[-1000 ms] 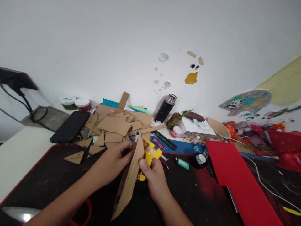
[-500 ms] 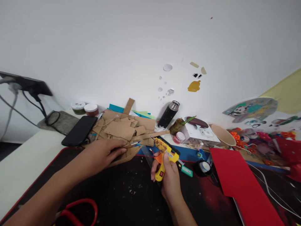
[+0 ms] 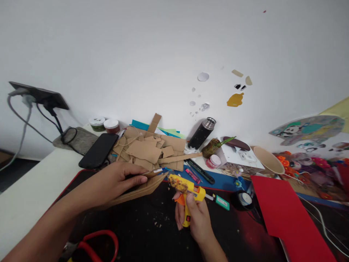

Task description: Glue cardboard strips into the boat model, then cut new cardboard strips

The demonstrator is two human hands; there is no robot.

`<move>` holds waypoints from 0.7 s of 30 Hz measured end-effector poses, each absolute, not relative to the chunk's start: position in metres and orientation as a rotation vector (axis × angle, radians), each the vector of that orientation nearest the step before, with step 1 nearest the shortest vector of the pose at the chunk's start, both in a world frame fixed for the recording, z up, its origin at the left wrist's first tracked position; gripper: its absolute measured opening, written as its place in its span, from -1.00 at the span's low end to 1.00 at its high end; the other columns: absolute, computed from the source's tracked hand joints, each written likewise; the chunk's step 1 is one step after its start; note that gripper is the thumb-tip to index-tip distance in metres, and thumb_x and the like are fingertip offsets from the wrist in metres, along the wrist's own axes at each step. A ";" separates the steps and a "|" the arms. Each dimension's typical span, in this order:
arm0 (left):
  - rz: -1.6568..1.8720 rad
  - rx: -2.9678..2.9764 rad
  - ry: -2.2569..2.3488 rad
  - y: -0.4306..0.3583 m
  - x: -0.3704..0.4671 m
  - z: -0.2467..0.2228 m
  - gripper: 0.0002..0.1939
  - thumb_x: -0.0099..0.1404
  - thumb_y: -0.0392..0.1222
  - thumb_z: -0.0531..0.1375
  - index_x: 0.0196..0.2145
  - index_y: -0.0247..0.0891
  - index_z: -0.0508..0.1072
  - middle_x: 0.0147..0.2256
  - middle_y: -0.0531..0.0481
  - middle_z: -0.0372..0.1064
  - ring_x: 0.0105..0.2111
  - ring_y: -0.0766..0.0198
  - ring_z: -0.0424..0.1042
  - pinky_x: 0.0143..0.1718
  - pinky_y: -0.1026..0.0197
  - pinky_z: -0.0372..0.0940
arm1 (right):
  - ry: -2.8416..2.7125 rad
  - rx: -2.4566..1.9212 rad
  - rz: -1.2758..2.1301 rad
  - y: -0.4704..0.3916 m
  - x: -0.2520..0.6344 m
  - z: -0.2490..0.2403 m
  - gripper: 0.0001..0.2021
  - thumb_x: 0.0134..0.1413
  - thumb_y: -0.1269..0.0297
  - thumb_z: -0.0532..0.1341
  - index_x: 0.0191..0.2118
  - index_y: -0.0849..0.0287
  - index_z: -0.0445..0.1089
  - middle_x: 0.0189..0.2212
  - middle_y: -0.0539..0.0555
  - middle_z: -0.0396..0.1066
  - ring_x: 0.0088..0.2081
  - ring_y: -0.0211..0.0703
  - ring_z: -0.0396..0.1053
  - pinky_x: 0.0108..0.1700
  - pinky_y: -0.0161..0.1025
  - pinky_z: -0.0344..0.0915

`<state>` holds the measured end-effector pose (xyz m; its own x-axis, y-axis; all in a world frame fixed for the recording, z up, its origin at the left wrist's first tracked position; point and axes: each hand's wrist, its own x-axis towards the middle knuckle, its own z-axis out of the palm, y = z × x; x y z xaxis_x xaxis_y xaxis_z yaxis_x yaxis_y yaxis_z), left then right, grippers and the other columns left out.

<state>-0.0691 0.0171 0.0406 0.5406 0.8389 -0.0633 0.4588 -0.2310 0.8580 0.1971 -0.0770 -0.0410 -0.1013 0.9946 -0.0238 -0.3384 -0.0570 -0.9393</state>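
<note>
The yellow glue gun (image 3: 191, 187) is gripped by its handle in the closed right hand (image 3: 200, 218), presumably so that the orange trigger (image 3: 180, 198) can be reached by the fingers. The long brown corrugated-cardboard piece (image 3: 136, 194) is held in the left hand (image 3: 120, 180), whose thumb and fingers are closed on it; it appears to be steadied there so that its edge is presented to the nozzle. A slim white-and-blue pen-like item (image 3: 158, 170) is seen at the left fingertips; whether it is pinched cannot be told.

The gun is located right of the cardboard, above the black mat (image 3: 147, 233). Its nozzle is pointed left, slightly to the far side; its barrel axis runs from far left to near right, with the handle directed near. The cardboard's long axis runs from near left to far right, its narrow tip near the nozzle.
</note>
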 end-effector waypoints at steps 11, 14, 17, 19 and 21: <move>0.519 1.882 1.033 0.015 -0.066 0.043 -0.66 0.45 0.12 0.23 -0.34 0.00 0.73 -0.44 0.01 0.61 -0.30 0.05 0.62 -0.25 0.18 0.44 | -0.988 -0.952 1.467 -0.084 0.193 -0.053 -0.42 0.41 -0.30 0.24 -0.27 0.21 0.52 -0.81 -0.12 0.18 -0.79 -0.27 0.13 -0.67 -0.38 0.05; 0.534 1.888 1.021 0.014 -0.067 0.045 -0.68 0.46 0.10 0.24 -0.32 0.00 0.73 -0.39 -0.01 0.64 -0.31 0.07 0.61 -0.26 0.19 0.43 | -0.962 -0.931 1.462 -0.085 0.192 -0.057 -0.44 0.43 -0.28 0.23 -0.25 0.21 0.54 -0.80 -0.14 0.15 -0.78 -0.25 0.16 -0.67 -0.37 0.11; 0.573 1.873 1.031 0.012 -0.067 0.046 -0.70 0.44 0.09 0.27 -0.35 0.00 0.72 -0.38 -0.01 0.64 -0.33 0.08 0.60 -0.27 0.20 0.41 | -0.956 -0.918 1.488 -0.087 0.193 -0.064 -0.43 0.45 -0.27 0.21 -0.22 0.21 0.56 -0.81 -0.14 0.14 -0.77 -0.22 0.19 -0.65 -0.32 0.22; 0.599 1.865 1.038 0.011 -0.067 0.046 -0.72 0.42 0.10 0.29 -0.35 0.00 0.73 -0.42 0.00 0.62 -0.36 0.08 0.59 -0.29 0.21 0.40 | -0.953 -0.936 1.484 -0.088 0.193 -0.067 -0.42 0.43 -0.29 0.22 -0.23 0.22 0.56 -0.82 -0.14 0.13 -0.77 -0.21 0.19 -0.66 -0.33 0.20; 0.605 1.860 1.037 0.011 -0.067 0.047 -0.73 0.42 0.10 0.29 -0.32 0.00 0.73 -0.44 0.01 0.60 -0.39 0.09 0.58 -0.33 0.22 0.38 | -0.941 -0.961 1.469 -0.089 0.194 -0.069 -0.42 0.41 -0.31 0.23 -0.25 0.21 0.55 -0.82 -0.14 0.11 -0.77 -0.21 0.19 -0.69 -0.36 0.12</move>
